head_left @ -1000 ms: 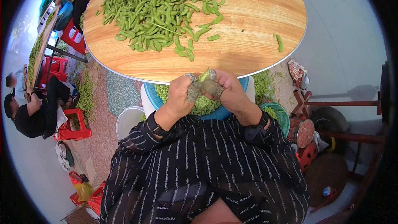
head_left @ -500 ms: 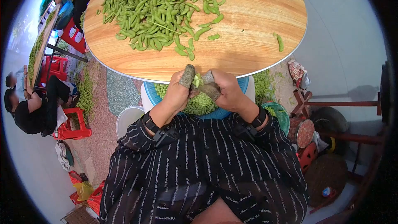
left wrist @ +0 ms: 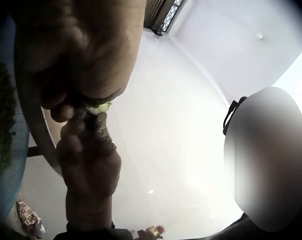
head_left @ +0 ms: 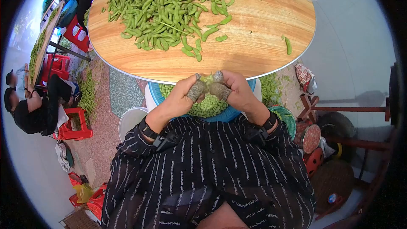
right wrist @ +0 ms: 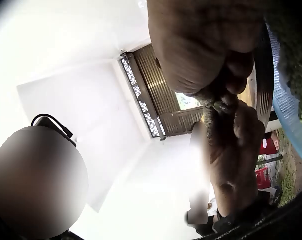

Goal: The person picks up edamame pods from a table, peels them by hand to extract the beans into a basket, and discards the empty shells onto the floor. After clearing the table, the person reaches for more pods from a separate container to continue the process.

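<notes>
In the head view both hands meet just off the round table's near edge, over a blue basin (head_left: 155,94) of shelled green beans (head_left: 207,107). Between their fingertips is a green bean pod (head_left: 207,79), mostly hidden by the fingers. My left hand (head_left: 183,94) pinches it from the left, my right hand (head_left: 237,91) from the right. Grey-brown covers wrap the thumbs and forefingers. A bit of pale green pod (left wrist: 101,107) shows between the fingers in the left wrist view. A large heap of unshelled pods (head_left: 165,12) lies on the wooden table (head_left: 250,38).
A white bucket (head_left: 130,121) stands left of the basin, a green basket (head_left: 286,121) right of it. Loose pods (head_left: 271,88) lie on the floor. Wooden stools (head_left: 347,109) line the right wall. Two people (head_left: 36,106) sit or stand at another table on the left.
The left thumb, raised half a second ago, has come down toward the pod. Both hands stay over the basin, and their fingertips have shifted around the pod.
</notes>
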Tool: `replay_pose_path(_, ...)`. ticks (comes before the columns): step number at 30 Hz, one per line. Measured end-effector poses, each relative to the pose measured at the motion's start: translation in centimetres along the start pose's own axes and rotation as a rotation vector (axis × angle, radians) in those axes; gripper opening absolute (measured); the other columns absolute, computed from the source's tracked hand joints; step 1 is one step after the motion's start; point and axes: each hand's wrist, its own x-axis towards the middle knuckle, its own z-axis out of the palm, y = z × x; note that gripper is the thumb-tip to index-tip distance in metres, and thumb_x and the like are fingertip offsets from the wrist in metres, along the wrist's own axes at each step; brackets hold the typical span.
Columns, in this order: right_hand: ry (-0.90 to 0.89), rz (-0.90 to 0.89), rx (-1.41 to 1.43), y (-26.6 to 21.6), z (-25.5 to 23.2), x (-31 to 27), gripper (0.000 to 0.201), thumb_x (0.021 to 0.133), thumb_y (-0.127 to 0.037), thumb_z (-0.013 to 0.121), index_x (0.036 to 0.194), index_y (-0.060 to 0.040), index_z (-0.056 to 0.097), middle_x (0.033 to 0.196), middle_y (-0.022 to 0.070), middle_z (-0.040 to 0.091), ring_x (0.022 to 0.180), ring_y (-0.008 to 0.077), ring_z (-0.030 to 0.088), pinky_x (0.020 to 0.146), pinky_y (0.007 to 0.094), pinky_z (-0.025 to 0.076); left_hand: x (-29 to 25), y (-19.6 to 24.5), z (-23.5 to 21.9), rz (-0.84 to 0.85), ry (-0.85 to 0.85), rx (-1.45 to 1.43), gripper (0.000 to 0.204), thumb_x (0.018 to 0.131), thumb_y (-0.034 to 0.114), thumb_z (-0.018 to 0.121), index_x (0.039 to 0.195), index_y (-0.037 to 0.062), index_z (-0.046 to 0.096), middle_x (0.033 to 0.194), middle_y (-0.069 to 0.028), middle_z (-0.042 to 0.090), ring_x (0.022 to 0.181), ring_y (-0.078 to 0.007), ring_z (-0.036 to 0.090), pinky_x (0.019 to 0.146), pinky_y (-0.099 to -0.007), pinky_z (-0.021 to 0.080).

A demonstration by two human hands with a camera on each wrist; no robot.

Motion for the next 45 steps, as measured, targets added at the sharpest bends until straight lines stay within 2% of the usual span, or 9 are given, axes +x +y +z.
replay_pose_path(5, 0.047, -0.059, -0.217, 0.0, -0.5, -0.8, 0.010, 0.079, -0.009, 0.055, 0.084, -0.0009, 0.053, 0.072, 0.0013, 0.055, 0.067, 0.0054, 0.046, 0.061, 0.0227, 0.041, -0.8, -0.3, 0.0, 0.168, 0.052, 0.254, 0.018, 0.077, 0.004, 0.047, 0.095, -0.0002, 0.051, 0.070, -0.0104, 0.054, 0.060, -0.0193, 0.049, 0.058, -0.0310, 0.040)
replay_pose_path(8, 0.126, -0.001, -0.387, -1.3, -2.8, -2.8, 0.010, 0.077, -0.010, 0.056, 0.081, -0.0015, 0.053, 0.067, 0.0009, 0.052, 0.063, 0.0064, 0.045, 0.057, 0.0229, 0.039, -1.1, 1.1, -0.7, 0.156, -0.253, 0.570, 0.017, 0.070, 0.010, 0.058, 0.085, 0.0019, 0.056, 0.089, -0.0156, 0.055, 0.072, -0.0350, 0.052, 0.062, -0.0370, 0.042)
replay_pose_path(11, 0.098, 0.265, -0.767, -3.4, -6.9, -7.1, 0.011, 0.074, -0.009, 0.057, 0.079, 0.0008, 0.053, 0.064, 0.0102, 0.053, 0.060, 0.0127, 0.050, 0.056, 0.0251, 0.041, -0.9, 3.0, -1.1, 0.271, -0.332, 0.768, 0.023, 0.071, 0.014, 0.061, 0.090, 0.0037, 0.056, 0.090, -0.0136, 0.057, 0.081, -0.0322, 0.054, 0.068, -0.0341, 0.043)
replay_pose_path(16, 0.323, 0.418, -1.311, 2.2, -14.3, -16.9, 0.010, 0.068, -0.004, 0.056, 0.073, 0.0044, 0.052, 0.066, 0.0229, 0.052, 0.055, 0.0304, 0.046, 0.054, 0.0332, 0.039, 2.4, 3.8, -2.0, 0.435, -0.106, 0.783, 0.023, 0.071, 0.017, 0.060, 0.090, 0.0037, 0.057, 0.085, -0.0139, 0.057, 0.074, -0.0310, 0.055, 0.065, -0.0349, 0.044)
replay_pose_path(18, 0.270, 0.761, -1.432, 3.8, -15.8, -19.0, 0.014, 0.066, -0.006, 0.059, 0.077, 0.0016, 0.056, 0.071, 0.0200, 0.056, 0.062, 0.0373, 0.051, 0.059, 0.0355, 0.042, 4.9, 4.4, -1.9, 0.374, 0.062, 0.890, 0.024, 0.071, 0.018, 0.060, 0.090, 0.0031, 0.056, 0.082, -0.0144, 0.056, 0.072, -0.0311, 0.055, 0.063, -0.0356, 0.043)
replay_pose_path(29, 0.403, 0.171, -0.422, -1.7, -7.7, -9.7, 0.012, 0.078, -0.009, 0.053, 0.084, 0.0004, 0.056, 0.068, 0.0005, 0.052, 0.063, 0.0064, 0.048, 0.055, 0.0211, 0.040, 11.3, 2.2, -3.9, 0.323, 0.231, 1.352, 0.015, 0.072, 0.013, 0.055, 0.079, 0.0002, 0.051, 0.074, -0.0192, 0.054, 0.069, -0.0344, 0.054, 0.058, -0.0419, 0.042)
replay_pose_path(32, 0.354, -0.002, -0.259, -1.9, -5.9, -6.4, 0.014, 0.080, -0.011, 0.053, 0.089, -0.0007, 0.056, 0.075, -0.0021, 0.052, 0.066, 0.0054, 0.049, 0.056, 0.0198, 0.040, 9.4, 2.7, -4.0, 0.280, 0.204, 1.046, 0.014, 0.078, 0.015, 0.050, 0.082, 0.0016, 0.048, 0.067, -0.0108, 0.053, 0.058, -0.0267, 0.050, 0.051, -0.0335, 0.040)
replay_pose_path(34, 0.327, -0.055, -0.143, -2.2, -4.5, -4.3, 0.015, 0.080, -0.010, 0.053, 0.092, -0.0006, 0.055, 0.077, -0.0022, 0.052, 0.067, 0.0054, 0.049, 0.057, 0.0196, 0.040, 6.5, 4.3, -2.6, 0.065, 0.031, 0.109, 0.014, 0.083, 0.018, 0.046, 0.082, 0.0043, 0.047, 0.062, -0.0012, 0.047, 0.053, -0.0117, 0.044, 0.047, -0.0237, 0.034)
replay_pose_path(45, 0.139, 0.105, 0.099, -5.4, -0.3, -0.8, 0.011, 0.080, -0.009, 0.053, 0.088, -0.0019, 0.056, 0.067, -0.0039, 0.050, 0.059, 0.0031, 0.044, 0.051, 0.0167, 0.034, 1.5, 5.7, -1.1, 0.048, -0.123, 0.226, 0.013, 0.082, 0.009, 0.045, 0.089, -0.0001, 0.051, 0.069, -0.0051, 0.051, 0.062, -0.0098, 0.046, 0.056, -0.0240, 0.039)
